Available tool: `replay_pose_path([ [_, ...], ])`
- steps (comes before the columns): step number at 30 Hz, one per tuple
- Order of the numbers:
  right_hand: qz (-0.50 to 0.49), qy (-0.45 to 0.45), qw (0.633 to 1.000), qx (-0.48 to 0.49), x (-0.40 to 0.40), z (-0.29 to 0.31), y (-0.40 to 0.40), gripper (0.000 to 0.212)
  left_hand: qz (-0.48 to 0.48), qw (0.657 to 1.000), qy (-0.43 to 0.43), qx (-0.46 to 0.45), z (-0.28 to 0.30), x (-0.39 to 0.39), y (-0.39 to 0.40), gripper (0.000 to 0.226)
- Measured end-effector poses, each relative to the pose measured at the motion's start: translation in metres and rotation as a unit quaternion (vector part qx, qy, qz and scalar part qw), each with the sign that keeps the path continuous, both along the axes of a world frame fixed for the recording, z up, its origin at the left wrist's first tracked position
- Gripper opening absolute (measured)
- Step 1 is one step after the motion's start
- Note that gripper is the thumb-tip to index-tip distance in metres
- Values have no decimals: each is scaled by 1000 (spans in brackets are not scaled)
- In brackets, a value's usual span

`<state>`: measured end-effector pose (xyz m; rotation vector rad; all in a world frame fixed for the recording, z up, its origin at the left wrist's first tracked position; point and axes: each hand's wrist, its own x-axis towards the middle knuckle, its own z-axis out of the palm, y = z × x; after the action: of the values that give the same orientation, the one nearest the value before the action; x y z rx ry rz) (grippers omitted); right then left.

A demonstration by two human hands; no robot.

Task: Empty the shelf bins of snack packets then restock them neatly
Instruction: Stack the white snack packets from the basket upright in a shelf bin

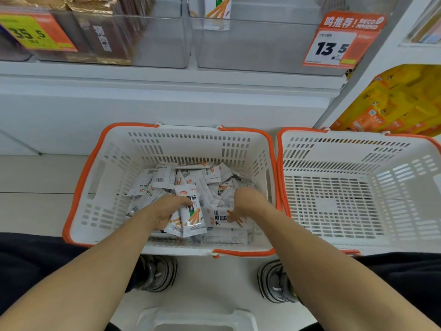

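A white basket with an orange rim (78,182) stands on the floor and holds several white snack packets (162,179). Both my hands reach down into it. My left hand (167,210) grips a small stack of upright packets (192,216) printed with orange sticks. My right hand (245,203) is blurred, fingers down on a packet (223,222) lying flat; its grip is unclear. Above, a clear shelf bin (257,48) holds one packet (218,10) standing at its back.
A second white basket (358,192) stands to the right with nothing in it. A clear bin (100,39) of dark packets sits on the upper left shelf, behind price tags (334,41). Yellow bags (401,101) fill the right shelf. My shoes (157,273) are below the basket.
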<state>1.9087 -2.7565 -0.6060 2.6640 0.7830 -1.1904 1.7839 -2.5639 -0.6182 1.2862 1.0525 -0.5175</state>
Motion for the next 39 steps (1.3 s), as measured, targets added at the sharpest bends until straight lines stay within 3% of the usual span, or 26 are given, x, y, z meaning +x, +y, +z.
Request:
replay_pose_path([
  [4,-154,178,966,107,41,43,0,39,57,998,-3,-17,-2,0,3,27],
  [10,-264,212,898,280,11,32,23,40,132,980,-73,-128,3,6,0,32],
  [14,-239,135,915,295,-33,4,39,42,150,967,-107,-176,3,5,4,37],
  [19,-124,137,949,254,-31,-7,40,48,118,991,-64,-16,-12,-7,4,31],
  [23,-134,23,968,211,-21,-24,34,45,91,994,-35,51,-20,-16,14,25],
  [26,-162,4,962,218,-28,-32,39,52,106,993,-26,54,-22,-21,23,22],
  [32,-215,-4,950,225,-32,-36,54,39,140,988,-29,57,-26,-22,32,28],
  [35,-269,7,925,267,-15,-20,63,17,152,986,-34,56,-25,-17,32,28],
  [39,-289,24,879,380,-7,9,67,9,158,986,-47,6,-16,-9,29,32],
])
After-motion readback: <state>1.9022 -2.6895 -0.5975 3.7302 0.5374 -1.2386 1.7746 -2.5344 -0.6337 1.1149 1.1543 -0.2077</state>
